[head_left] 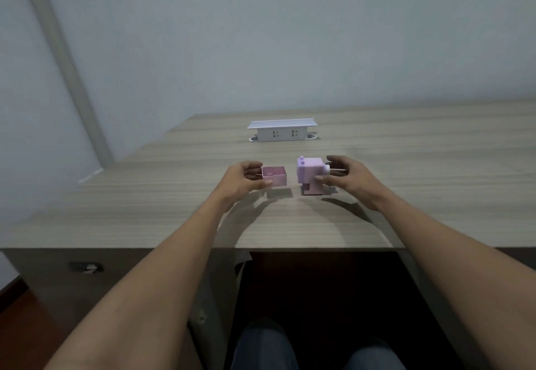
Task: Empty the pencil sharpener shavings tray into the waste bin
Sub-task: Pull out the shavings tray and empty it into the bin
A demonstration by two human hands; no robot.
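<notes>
Shavings tray, a small pink open-topped plastic box (pixel 274 177), sits pinched at its near-left corner between the thumb and fingers of the left hand (pixel 246 179), raised just above the pale wood-grain desk (pixel 174 210). Just to its right stands the lilac blocky plastic pencil sharpener (pixel 310 175), with the right hand (pixel 346 179) spread loosely around its white crank side, fingers apart. Farther back sits a white pop-up socket box (pixel 282 131); no writing is legible.
</notes>
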